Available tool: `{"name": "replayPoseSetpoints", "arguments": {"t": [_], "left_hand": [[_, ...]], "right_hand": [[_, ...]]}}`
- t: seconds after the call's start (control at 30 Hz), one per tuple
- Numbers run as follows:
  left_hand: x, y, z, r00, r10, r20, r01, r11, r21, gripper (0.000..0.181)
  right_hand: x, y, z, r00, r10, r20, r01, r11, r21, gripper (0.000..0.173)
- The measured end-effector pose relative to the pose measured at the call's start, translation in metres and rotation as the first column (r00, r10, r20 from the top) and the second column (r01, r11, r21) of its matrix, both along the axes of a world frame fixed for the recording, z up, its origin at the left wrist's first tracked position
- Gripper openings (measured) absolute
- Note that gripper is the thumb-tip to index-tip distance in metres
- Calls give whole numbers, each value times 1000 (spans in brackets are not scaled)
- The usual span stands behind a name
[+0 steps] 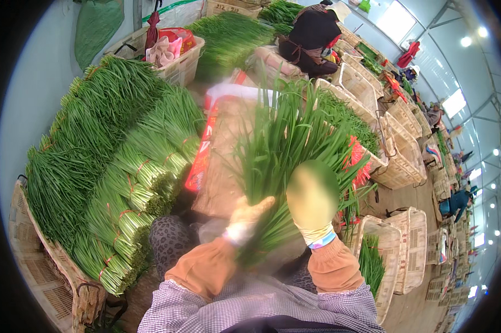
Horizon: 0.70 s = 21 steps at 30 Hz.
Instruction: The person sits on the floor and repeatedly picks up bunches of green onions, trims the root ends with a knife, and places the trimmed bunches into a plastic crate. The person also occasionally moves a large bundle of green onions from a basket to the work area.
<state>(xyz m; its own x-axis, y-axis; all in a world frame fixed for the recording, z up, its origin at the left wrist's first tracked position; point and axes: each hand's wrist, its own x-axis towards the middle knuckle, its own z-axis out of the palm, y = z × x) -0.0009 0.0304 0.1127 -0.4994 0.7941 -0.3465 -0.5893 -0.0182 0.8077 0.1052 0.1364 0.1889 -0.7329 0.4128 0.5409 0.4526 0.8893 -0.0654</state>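
Note:
A large loose bunch of Chinese chives (pixel 292 137) stands upright before me, leaves up, over my lap. My left hand (pixel 248 214), in a pale glove, grips the bunch low on its left side, thumb towards the stalks. My right hand (pixel 313 200), also gloved, is at the bunch's right side; it is blurred, so its fingers and hold cannot be made out. Behind the bunch lies a brown board (pixel 223 154) with red and white packaging along its edge. A tuft of red ties (pixel 356 160) hangs just right of my right hand.
Tied chive bundles (pixel 121 233) are stacked at left beside a plastic crate (pixel 46 266). A crate (pixel 179 68) with a folded umbrella stands behind. Further crates (pixel 404 154) line the right, one holding chives (pixel 371 262). A co-worker (pixel 308 37) sits bent over ahead; other people are farther off.

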Motion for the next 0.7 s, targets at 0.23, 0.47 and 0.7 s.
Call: {"name": "replayPoseSetpoints", "arguments": {"t": [0.23, 0.47, 0.7], "left_hand": [[-5, -6, -9, 997, -26, -68, 29, 999, 36, 44], [-9, -2, -39, 998, 22, -60, -19, 998, 53, 29], [-22, 0, -73, 942, 50, -332, -141, 957, -255, 47]], "right_hand": [[-5, 7, -8, 999, 30, 30, -32, 996, 83, 48], [0, 12, -13, 972, 146, -186, -114, 978, 173, 40], [58, -17, 48, 766, 117, -632, -411, 845, -342, 40]]}}
